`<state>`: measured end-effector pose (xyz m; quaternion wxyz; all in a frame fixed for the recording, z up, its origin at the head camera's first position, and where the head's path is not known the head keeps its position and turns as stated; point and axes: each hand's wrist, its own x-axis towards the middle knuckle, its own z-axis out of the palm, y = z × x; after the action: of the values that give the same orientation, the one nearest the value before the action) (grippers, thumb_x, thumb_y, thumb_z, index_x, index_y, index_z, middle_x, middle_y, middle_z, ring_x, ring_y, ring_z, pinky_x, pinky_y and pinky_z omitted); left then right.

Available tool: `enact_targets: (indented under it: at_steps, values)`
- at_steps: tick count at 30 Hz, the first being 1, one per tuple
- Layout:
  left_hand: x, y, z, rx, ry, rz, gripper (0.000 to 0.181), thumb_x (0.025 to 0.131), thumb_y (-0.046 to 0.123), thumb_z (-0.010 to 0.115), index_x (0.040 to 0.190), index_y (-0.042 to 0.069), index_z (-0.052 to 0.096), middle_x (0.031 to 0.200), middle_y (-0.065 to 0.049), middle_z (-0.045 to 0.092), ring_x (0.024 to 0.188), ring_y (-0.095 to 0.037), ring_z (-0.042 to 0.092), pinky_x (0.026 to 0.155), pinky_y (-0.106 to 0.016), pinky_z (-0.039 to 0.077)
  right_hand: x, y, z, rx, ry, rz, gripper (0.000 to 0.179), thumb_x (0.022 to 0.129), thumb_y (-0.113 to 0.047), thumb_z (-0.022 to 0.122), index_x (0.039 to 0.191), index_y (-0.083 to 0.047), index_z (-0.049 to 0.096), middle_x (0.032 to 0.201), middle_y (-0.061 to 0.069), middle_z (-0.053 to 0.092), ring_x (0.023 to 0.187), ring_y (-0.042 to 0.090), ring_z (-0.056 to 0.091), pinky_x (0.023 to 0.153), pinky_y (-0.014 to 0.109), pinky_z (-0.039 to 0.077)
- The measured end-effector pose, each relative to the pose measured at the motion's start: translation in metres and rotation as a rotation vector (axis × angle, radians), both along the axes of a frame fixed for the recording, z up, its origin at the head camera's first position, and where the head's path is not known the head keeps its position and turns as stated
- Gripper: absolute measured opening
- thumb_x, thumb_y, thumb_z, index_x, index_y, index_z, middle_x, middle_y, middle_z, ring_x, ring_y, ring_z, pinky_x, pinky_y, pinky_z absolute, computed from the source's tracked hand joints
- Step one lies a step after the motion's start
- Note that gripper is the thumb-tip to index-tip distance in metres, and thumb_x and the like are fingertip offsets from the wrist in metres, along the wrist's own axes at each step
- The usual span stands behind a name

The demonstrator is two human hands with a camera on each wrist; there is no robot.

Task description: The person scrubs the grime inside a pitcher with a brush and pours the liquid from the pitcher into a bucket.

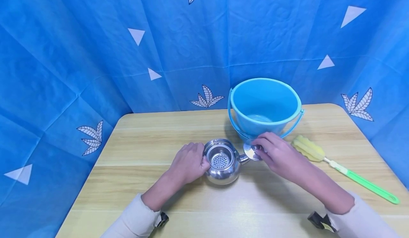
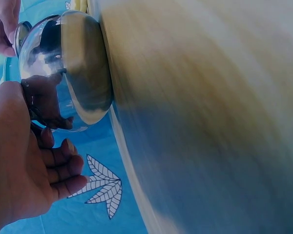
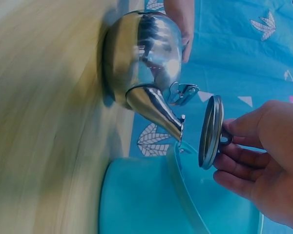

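A shiny steel teapot [image 1: 222, 176] stands upright on the wooden table, its top uncovered. Inside its mouth sits a perforated strainer [image 1: 220, 160]. My left hand [image 1: 189, 162] grips the teapot at its left side; the handle is mostly hidden behind the fingers. To the right of the pot, my right hand [image 1: 277, 155] pinches the round steel lid [image 3: 213, 132] by its small knob [image 3: 225, 137]. In the right wrist view the lid is tilted on edge, apart from the pot and close to the spout [image 3: 158, 111].
Behind the right hand stands a light blue bucket [image 1: 255, 122] with its handle lowered toward the front. On the right lies a bottle brush [image 1: 361, 181] with a yellow sponge head and green handle. A blue patterned curtain [image 1: 179, 46] hangs behind the table [image 1: 153, 131].
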<state>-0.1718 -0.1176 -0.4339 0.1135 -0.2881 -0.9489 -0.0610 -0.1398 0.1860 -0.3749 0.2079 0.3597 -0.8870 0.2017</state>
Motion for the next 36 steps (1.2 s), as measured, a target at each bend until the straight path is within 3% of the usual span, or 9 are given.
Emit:
enact_targets:
  at_steps: [16, 36]
  values:
    - [0.0, 0.0, 0.0, 0.011, 0.025, -0.005, 0.026, 0.073, 0.035, 0.044, 0.082, 0.011, 0.044, 0.066, 0.004, 0.039, 0.062, -0.014, 0.036, 0.059, -0.027, 0.034, 0.003, 0.017, -0.005, 0.009, -0.034, -0.051, 0.029, 0.073, -0.009, 0.066, 0.1, -0.005, 0.06, 0.101, 0.002, 0.054, 0.094, 0.016, 0.051, 0.077, 0.034, 0.045]
    - [0.001, 0.001, 0.002, 0.018, 0.013, -0.008, 0.026, 0.073, 0.035, 0.043, 0.083, 0.011, 0.042, 0.066, 0.003, 0.038, 0.062, -0.015, 0.036, 0.059, -0.027, 0.034, 0.009, 0.036, -0.014, 0.005, 0.001, -0.086, 0.03, 0.071, -0.011, 0.067, 0.099, -0.004, 0.06, 0.097, 0.003, 0.055, 0.089, 0.016, 0.053, 0.071, 0.034, 0.047]
